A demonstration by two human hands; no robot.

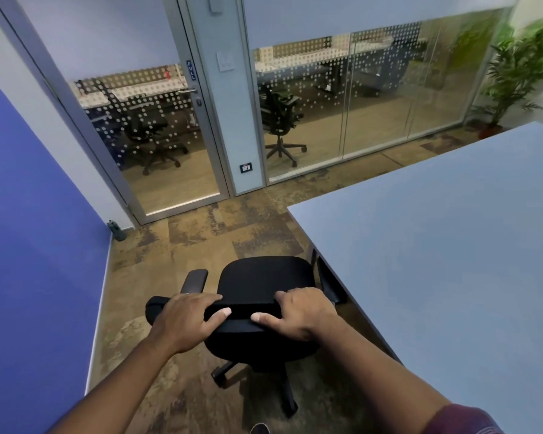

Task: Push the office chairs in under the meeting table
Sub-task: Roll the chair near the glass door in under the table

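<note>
A black office chair [261, 280] stands on the carpet just left of the meeting table [436, 261], whose pale blue-grey top fills the right side. I look down over the chair's backrest. My left hand [185, 321] grips the left part of the backrest's top edge. My right hand [301, 311] grips the same edge on the right, thumb toward me. The chair's right armrest [329, 283] lies at the table's edge, partly beneath it. Its left armrest [196, 278] is out in the open. Wheeled legs [287, 399] show below the seat.
A blue wall [38, 261] runs close along the left. Ahead are a glass door [170, 136] marked PULL and a glass partition [373, 98], with other chairs behind them. A dark bottle [117, 230] stands in the corner. A potted plant [511, 76] is far right.
</note>
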